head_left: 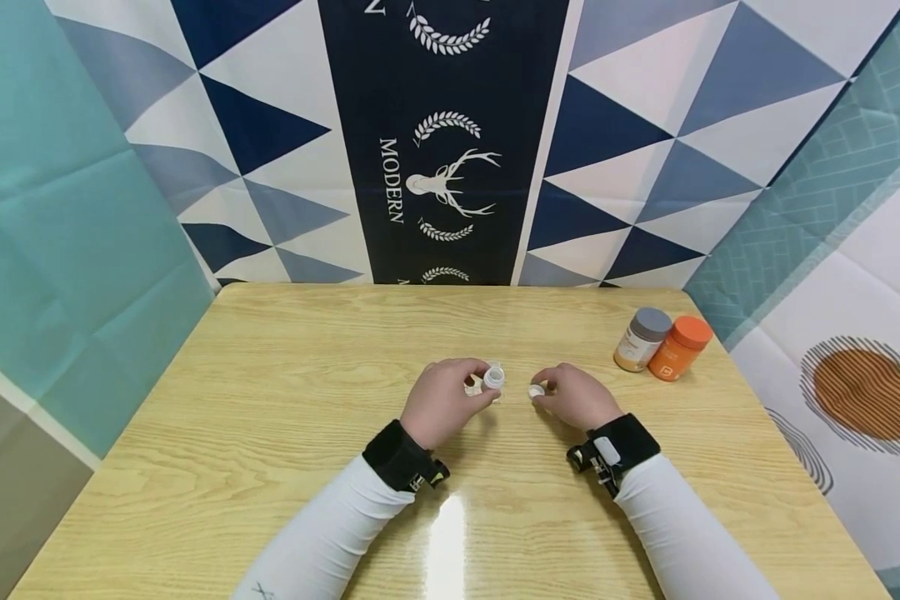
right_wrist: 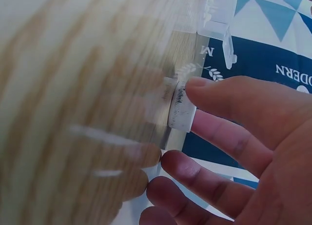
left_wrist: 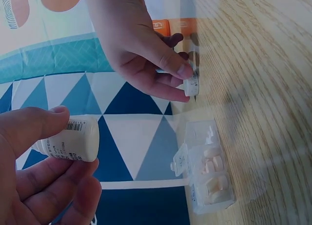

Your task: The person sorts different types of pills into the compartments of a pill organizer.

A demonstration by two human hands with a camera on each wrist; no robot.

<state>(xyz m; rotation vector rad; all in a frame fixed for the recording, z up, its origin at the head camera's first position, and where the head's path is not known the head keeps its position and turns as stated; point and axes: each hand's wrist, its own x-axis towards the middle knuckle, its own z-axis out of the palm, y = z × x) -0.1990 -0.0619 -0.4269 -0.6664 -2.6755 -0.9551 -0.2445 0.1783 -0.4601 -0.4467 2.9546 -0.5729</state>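
Note:
A small white pill bottle (head_left: 493, 378) with its mouth uncapped is gripped by my left hand (head_left: 444, 402), raised over the table. The left wrist view shows thumb and fingers around the bottle (left_wrist: 83, 137), its printed label partly covered. To the right, my right hand (head_left: 579, 397) pinches a white ridged cap (head_left: 536, 391) between thumb and index finger. In the right wrist view the cap (right_wrist: 181, 109) is down at the tabletop. A clear pill box (left_wrist: 201, 132) holds pale tablets (left_wrist: 213, 164) in its compartments, one lid raised; in the head view my left hand partly hides it.
Toward the back right of the wooden table (head_left: 307, 350) stand a grey-capped jar (head_left: 637, 342) and an orange jar (head_left: 678, 348), side by side. Patterned cloth (head_left: 270, 142) hangs behind the table, with more cloth at both sides.

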